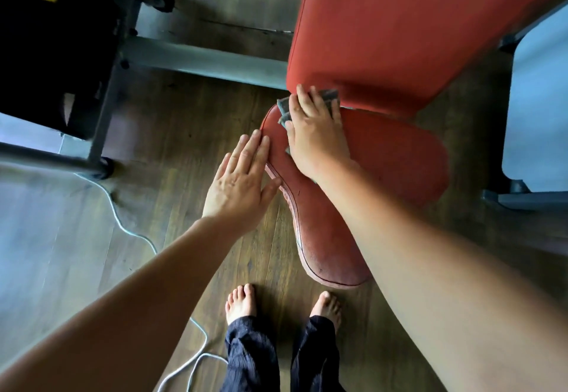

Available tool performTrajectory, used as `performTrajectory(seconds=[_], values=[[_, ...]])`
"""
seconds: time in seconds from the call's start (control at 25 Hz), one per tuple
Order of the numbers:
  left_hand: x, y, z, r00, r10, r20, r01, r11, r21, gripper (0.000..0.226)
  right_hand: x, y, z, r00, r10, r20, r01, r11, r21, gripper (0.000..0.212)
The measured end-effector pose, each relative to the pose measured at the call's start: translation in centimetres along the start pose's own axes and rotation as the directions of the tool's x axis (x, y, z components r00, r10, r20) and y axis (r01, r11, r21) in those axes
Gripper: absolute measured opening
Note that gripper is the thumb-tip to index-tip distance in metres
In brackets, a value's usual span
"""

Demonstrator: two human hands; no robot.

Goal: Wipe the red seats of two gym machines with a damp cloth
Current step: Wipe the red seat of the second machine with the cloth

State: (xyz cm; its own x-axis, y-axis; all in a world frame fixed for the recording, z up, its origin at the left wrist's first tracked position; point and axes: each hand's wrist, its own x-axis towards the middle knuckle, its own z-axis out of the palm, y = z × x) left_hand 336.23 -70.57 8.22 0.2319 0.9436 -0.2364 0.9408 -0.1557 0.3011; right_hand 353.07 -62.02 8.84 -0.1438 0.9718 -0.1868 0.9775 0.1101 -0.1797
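A red padded seat [396,158] of a gym machine lies in the middle of the head view, with a red backrest [399,32] rising behind it. My right hand [313,133] presses a grey cloth [329,96] flat onto the seat's far left corner, where seat and backrest meet. The cloth shows only around the fingers. My left hand [242,179] lies open, fingers together, its fingertips and thumb touching the seat's left edge. My right forearm hides part of the seat's near end.
A grey metal frame bar [199,56] runs across the wooden floor [172,115] behind the seat. A black machine part [52,53] stands at the upper left. A white cable [123,225] trails over the floor on the left. My bare feet [242,302] stand below the seat.
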Motion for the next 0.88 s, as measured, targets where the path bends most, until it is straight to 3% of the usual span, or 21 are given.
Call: performTrajectory(seconds=[0.16, 0.4, 0.6, 0.88], values=[[-0.1, -0.2, 0.1, 1.0, 0.002, 0.001, -0.002, 0.999, -0.047, 0.076, -9.3, 0.8, 0.7, 0.995, -0.104, 0.009, 0.104, 0.995, 0.004, 0.06], [0.1, -0.4, 0.4, 1.0, 0.006, -0.009, -0.007, 0.998, -0.065, 0.076, 1.4, -0.9, -0.1, 1.0, 0.02, -0.022, -0.02, 1.0, -0.017, 0.057], [-0.2, -0.5, 0.1, 1.0, -0.002, -0.009, 0.002, 0.997, -0.079, 0.078, -8.8, 0.0, 0.9, 0.985, -0.174, 0.002, 0.174, 0.985, -0.001, 0.059], [0.2, -0.7, 0.3, 0.999, -0.041, 0.032, 0.046, 0.984, -0.17, 0.088, 2.0, -2.0, 0.1, 0.992, -0.122, -0.011, 0.122, 0.992, -0.011, 0.052]])
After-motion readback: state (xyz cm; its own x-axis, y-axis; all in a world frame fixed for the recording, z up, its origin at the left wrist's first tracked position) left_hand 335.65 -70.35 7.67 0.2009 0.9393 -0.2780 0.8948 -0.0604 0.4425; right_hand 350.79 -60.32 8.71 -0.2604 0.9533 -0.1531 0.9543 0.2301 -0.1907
